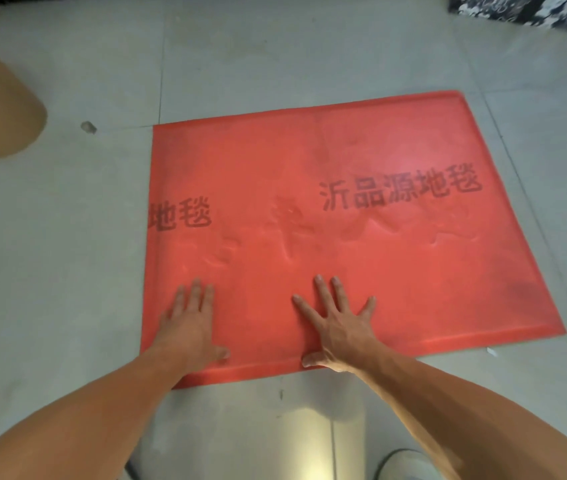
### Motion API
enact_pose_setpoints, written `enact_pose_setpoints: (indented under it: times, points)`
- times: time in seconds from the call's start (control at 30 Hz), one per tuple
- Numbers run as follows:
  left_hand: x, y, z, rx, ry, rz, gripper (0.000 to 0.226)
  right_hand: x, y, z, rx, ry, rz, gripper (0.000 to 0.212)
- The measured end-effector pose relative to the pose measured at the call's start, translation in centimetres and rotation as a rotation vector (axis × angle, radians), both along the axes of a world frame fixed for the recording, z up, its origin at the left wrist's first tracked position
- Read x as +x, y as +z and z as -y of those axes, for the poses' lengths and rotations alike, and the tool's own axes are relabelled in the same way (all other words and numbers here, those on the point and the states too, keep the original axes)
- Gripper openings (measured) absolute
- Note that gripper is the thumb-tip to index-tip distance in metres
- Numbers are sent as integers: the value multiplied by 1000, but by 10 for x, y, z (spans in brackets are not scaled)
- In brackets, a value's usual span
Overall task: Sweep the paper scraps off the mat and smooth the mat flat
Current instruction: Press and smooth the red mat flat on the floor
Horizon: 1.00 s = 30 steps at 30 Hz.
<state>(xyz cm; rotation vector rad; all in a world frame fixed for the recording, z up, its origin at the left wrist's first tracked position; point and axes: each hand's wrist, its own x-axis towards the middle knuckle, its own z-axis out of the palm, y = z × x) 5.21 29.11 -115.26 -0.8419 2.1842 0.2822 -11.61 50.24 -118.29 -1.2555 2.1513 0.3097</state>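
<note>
Red mat [396, 265] under both hands' flat, spread fingers [323, 292].

**Bare arms, bare hands**

The left forearm [77, 420] and right forearm [465, 410] are bare right down to the picture's lower edge. The left hand [192, 327] and right hand [337, 327] are bare too; the left looks slightly blurred.

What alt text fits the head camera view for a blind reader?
A left hand and right hand press flat on the near edge of a red mat on a grey tiled floor. The mat shows dark printed characters and wrinkles across its middle; a small white scrap lies on the floor by its near right corner.
</note>
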Motion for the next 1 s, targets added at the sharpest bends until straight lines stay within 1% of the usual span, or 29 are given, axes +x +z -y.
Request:
enact_pose_setpoints:
  times: [0.07,0.13,0.3,0.43,0.57,0.8,1.0]
  points:
    - [-19,4,-11,45,-91,-63,127,0,1,0,-3,2,1,120]
    - [-39,1,-28,81,-130,-85,125,0,1,0,-7,2,-1,119]
    - [-64,-11,-59,114,-114,-33,131,-3,1,-3,-27,-13,-8,119]
    - [-62,-16,-58,108,-119,-15,133,-7,-2,-10,-38,-49,-38,119]
    - [-61,-19,-57,112,-121,-10,133,-16,-5,-25,-49,-56,-25,116]
    - [-63,-23,-57,87,-139,-7,135,-33,-5,-56,-29,-206,-4,115]
    - [-62,-27,-56,73,-157,-3,136,-40,-9,-83,-26,-339,-27,116]
